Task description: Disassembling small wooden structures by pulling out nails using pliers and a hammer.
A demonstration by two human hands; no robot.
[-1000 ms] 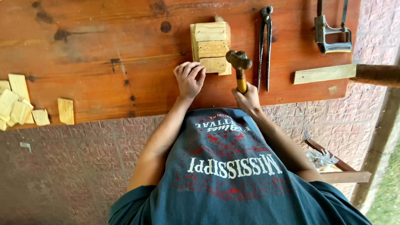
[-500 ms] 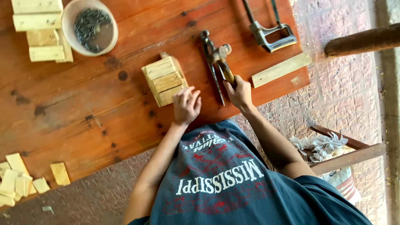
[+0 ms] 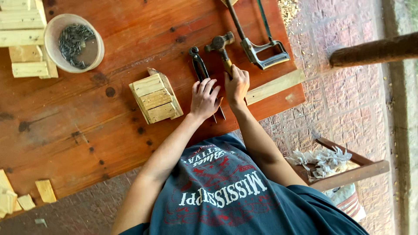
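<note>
right hand (image 3: 237, 87) wrapped round wooden-handled steel hammer (image 3: 221, 48), head at 12 o'clock. left hand (image 3: 203, 99) fingers spread flat on black iron pincers (image 3: 201, 72). nailed pale slat block (image 3: 155, 99) at 9 o'clock, untouched, looks assembled; round plastic tub of nails (image 3: 74, 42) at 10.

A worn reddish wooden tabletop (image 3: 87, 130) with dark knots stands on a floor of patterned pinkish paving bricks (image 3: 348, 100) in soft daylight.
</note>
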